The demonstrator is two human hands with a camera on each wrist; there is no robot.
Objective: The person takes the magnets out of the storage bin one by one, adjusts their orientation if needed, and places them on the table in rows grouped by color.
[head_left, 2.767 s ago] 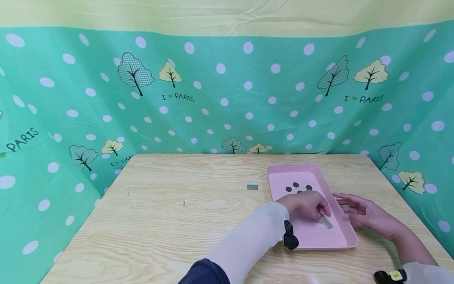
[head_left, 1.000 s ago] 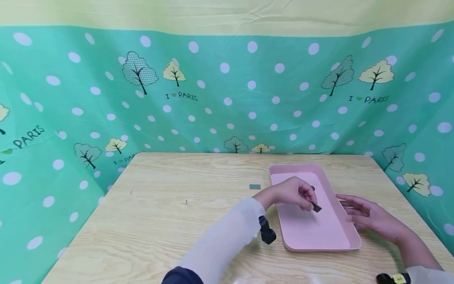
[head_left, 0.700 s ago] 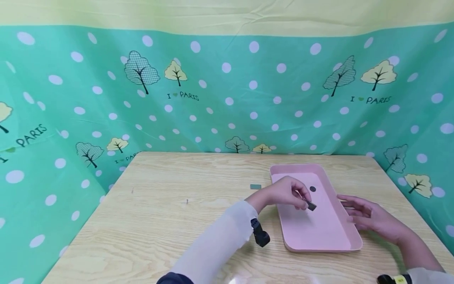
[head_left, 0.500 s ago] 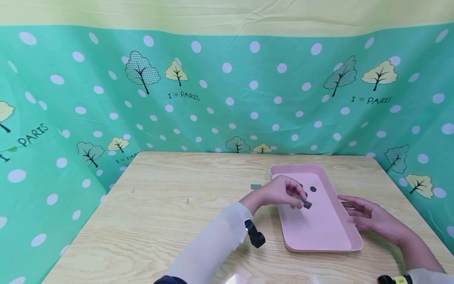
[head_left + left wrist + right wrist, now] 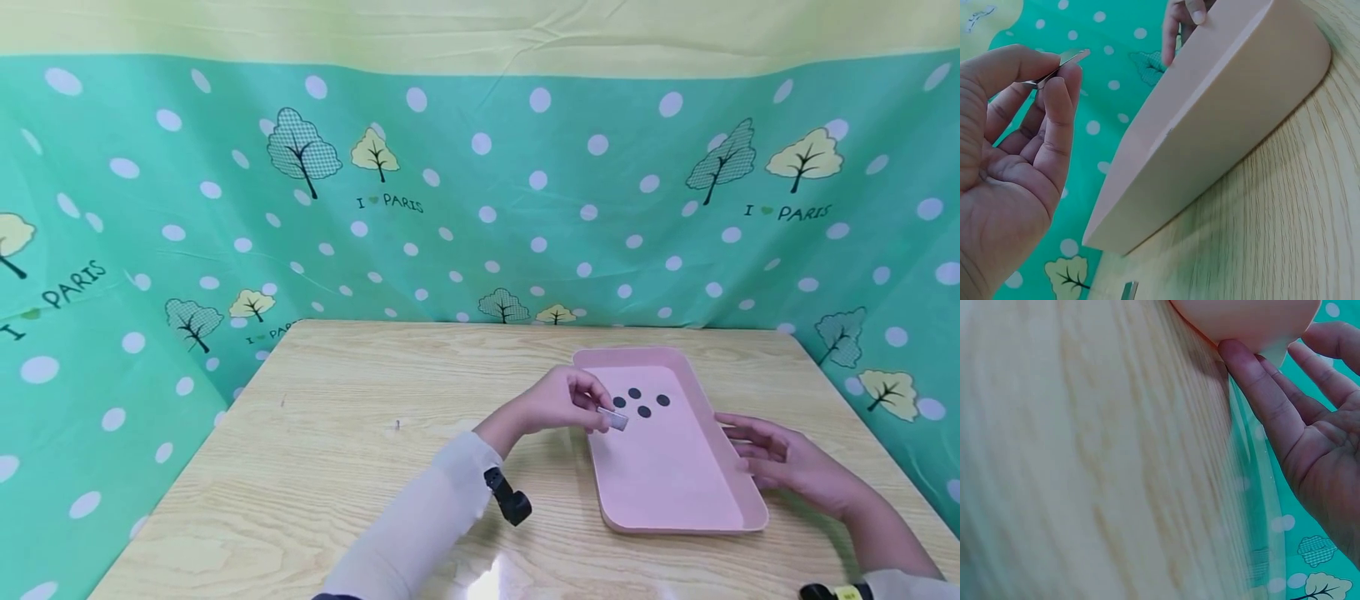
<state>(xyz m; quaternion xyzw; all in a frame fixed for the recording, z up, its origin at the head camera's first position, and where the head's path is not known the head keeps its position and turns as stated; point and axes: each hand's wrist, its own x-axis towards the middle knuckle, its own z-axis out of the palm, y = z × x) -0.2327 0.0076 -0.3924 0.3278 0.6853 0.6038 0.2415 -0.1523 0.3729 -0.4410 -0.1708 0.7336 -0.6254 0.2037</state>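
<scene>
My left hand (image 5: 558, 400) pinches a small, flat, shiny rectangular metal piece (image 5: 615, 418) between thumb and fingers, just over the left rim of the pink tray (image 5: 675, 492). In the left wrist view the metal piece (image 5: 1063, 65) is seen nearly edge-on at the fingertips. Several flat black discs (image 5: 644, 412) lie inside the tray towards its far half. My right hand (image 5: 787, 458) touches the tray's right side, its fingers extended along the outer wall. From the right wrist view, the right hand's fingers (image 5: 1266, 394) rest against the tray's underside edge.
Another small grey metal piece (image 5: 1129, 290) lies on the wooden table (image 5: 337, 467) left of the tray; in the head view my left hand hides it. A green dotted curtain (image 5: 450, 208) hangs behind and beside the table.
My left hand has picked up the metal piece from inside the tray and carried it left to the left rim, uncovering the black discs. My right hand stays on the tray's side.
</scene>
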